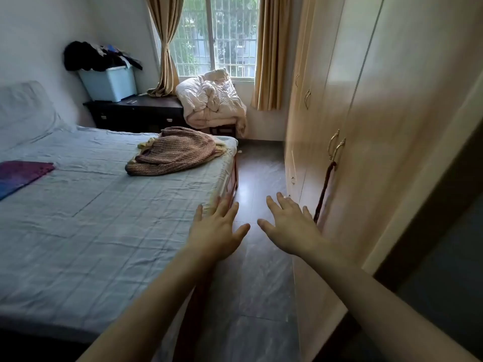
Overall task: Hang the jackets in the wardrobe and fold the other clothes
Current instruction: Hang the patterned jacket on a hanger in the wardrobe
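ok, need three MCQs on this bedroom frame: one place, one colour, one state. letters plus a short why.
1. Where does the brown knit garment lie?
A. on the bed, near its far corner
B. on the floor
C. in the storage box

2. What colour is the storage box on the dark cabinet?
A. red
B. light blue
C. black

3. How are the wardrobe doors?
A. wide open
B. taken off
C. closed

Answers:
1 A: it sits bunched on the blue sheet of the bed.
2 B: its plastic wall is pale blue under dark clothes.
3 C: the panels lie flush, with both the left hand and right hand open and off the handles.
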Available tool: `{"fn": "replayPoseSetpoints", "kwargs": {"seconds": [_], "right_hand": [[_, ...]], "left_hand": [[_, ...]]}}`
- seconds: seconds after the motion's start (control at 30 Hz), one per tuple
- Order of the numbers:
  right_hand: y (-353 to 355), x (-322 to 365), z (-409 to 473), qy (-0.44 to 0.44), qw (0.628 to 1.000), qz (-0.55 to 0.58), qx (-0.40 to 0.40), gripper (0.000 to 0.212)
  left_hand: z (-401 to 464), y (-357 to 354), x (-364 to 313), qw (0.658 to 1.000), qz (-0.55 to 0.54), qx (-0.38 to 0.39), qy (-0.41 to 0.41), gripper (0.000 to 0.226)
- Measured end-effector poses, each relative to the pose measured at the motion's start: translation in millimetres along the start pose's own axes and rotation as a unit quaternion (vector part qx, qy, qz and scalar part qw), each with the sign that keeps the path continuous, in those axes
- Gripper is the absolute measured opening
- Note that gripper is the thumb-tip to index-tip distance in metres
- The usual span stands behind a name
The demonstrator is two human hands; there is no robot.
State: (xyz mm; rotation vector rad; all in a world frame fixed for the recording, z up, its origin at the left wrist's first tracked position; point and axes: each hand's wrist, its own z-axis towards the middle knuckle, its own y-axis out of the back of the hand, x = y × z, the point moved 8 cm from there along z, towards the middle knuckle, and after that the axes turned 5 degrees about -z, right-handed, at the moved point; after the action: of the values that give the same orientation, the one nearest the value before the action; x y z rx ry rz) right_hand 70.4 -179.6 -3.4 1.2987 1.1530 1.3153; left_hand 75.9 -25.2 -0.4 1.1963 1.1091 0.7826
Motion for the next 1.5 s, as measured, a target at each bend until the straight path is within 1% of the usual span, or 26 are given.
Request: {"fn": "replayPoseSetpoints", "kwargs": {"seconds": [0.1, 0.27, 0.47, 0.6, 0.77, 0.93, 1.07, 1.13, 1.27, 1.4, 1.5], "right_hand": [[-3, 11, 34, -0.002, 1.000, -0.010, -0.001, 0.070], [-2, 33, 100, -0.004, 1.000, -0.008, 0.017, 0.070], [1, 51, 171, -0.022, 0.999, -0.028, 0.000, 0.070], [9, 51, 205, -0.037, 0.999, -0.036, -0.001, 0.070], [22, 41, 250, -0.052, 0.998, -0.039, -0.019, 0.069], [22, 27, 292, -0.053, 0.998, -0.040, -0.021, 0.068], [11, 4, 338, -0.058, 0.998, -0.025, 0.007, 0.071], [9, -11, 362, -0.058, 0.998, -0.029, 0.014, 0.071], [18, -48, 410, -0.063, 0.998, -0.028, -0.001, 0.071], [23, -83, 458, -0.059, 0.998, -0.027, -0.003, 0.070], [24, -105, 494, -0.059, 0.998, -0.026, -0.005, 0.070]], "left_hand": [[25, 4, 24, 1.000, 0.014, -0.006, 0.004, 0.069], [81, 20, 66, 1.000, -0.002, -0.013, 0.001, 0.069], [149, 38, 111, 1.000, 0.010, -0.016, -0.014, 0.071], [186, 40, 121, 0.999, 0.011, -0.001, -0.035, 0.071], [233, 49, 129, 0.999, 0.003, -0.010, -0.051, 0.070], [283, 43, 130, 0.998, 0.012, -0.001, -0.058, 0.071], [333, 35, 121, 0.998, 0.015, 0.004, -0.065, 0.069], [361, 31, 113, 0.998, 0.016, 0.007, -0.068, 0.069], [425, 28, 90, 0.997, 0.022, 0.019, -0.069, 0.069], [490, 30, 66, 0.997, 0.021, 0.009, -0.073, 0.069], [526, 26, 60, 0.997, 0.029, 0.004, -0.071, 0.070]]}}
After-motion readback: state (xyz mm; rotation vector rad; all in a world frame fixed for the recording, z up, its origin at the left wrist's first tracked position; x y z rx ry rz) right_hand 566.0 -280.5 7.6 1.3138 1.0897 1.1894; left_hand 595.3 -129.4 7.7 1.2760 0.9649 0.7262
